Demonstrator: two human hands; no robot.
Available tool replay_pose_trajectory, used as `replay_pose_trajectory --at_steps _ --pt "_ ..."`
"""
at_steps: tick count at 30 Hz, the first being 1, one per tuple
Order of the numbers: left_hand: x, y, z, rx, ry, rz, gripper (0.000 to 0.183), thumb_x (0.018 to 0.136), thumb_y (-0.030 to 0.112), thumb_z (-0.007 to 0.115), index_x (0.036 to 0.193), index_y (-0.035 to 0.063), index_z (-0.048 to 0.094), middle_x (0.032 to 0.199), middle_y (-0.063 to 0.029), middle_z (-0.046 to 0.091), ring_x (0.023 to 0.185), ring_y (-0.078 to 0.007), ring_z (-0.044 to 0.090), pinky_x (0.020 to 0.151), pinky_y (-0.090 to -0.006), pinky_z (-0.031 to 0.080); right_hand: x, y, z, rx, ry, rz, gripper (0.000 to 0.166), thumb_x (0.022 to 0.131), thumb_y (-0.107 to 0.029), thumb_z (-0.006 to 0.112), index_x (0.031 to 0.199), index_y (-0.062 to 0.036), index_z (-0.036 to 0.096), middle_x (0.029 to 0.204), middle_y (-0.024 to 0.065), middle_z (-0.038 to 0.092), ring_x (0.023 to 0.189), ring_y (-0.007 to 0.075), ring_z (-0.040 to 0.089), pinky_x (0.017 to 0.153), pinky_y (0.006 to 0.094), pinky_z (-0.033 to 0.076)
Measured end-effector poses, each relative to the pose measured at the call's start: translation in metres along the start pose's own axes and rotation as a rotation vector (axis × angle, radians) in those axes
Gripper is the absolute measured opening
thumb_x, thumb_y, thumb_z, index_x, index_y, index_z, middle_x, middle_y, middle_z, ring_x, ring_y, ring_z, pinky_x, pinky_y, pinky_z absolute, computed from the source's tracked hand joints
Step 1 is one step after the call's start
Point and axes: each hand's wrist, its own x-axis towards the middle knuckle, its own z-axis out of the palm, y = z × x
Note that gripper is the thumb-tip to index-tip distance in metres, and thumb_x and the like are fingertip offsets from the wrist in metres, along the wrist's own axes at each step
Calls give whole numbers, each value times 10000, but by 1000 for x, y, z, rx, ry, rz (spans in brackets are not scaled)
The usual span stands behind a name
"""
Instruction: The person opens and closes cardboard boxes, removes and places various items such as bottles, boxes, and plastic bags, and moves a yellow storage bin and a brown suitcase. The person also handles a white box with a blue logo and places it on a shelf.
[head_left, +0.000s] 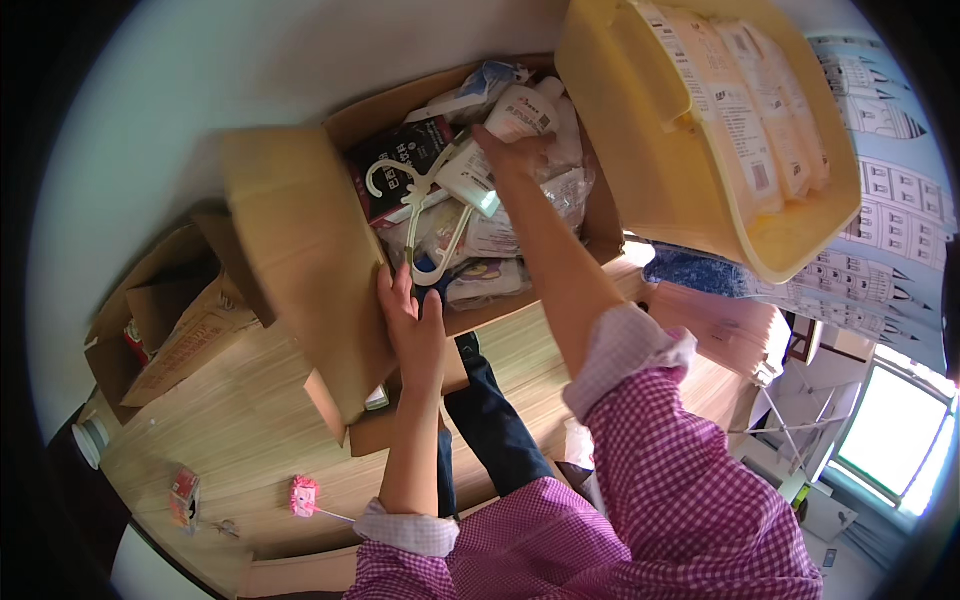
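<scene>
An open cardboard box before me is packed with mixed goods. My right hand reaches in over two white plastic bottles. Its fingertips lie by one arm of a cream plastic clothes hanger; I cannot tell which it grips. My left hand is at the box's near left edge, its fingertips by the hanger's lower end; whether they grip it is unclear. Under the hanger's hook lies a black and red printed carton. Clear plastic packets fill the box's near end.
Right of the box, a yellow plastic bin holds several printed packs. A raised cardboard flap stands left. Another open carton sits farther left. On the wood-look floor lie a pink brush and a small box.
</scene>
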Motion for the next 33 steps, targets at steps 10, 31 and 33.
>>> replay_pose_trajectory --at_steps 10,31,33 --pt "10 28 -19 -423 -171 -175 748 843 199 624 1389 4 151 1369 -204 318 1291 -243 293 1056 -349 227 -92 61 -90 268 -567 -322 1075 613 -117 770 1373 21 22 1222 199 438 1105 266 480 939 365 409" --pt "-5 57 -68 -370 19 -113 608 651 -53 725 1184 28 443 1105 -101 539 1006 -203 547 898 -352 459 -30 -24 -32 -1294 -287 -1277 271 673 -68 618 943 -90 623 833 92 568 921 260 550 890 430 337" --pt "-8 64 -78 -416 14 -30 618 658 -50 713 1203 28 434 1144 -119 526 1039 -216 534 920 -360 444 -49 -9 -65 -1264 -279 -1376 100 690 -77 576 783 -99 606 756 63 558 743 237 597 687 397 441"
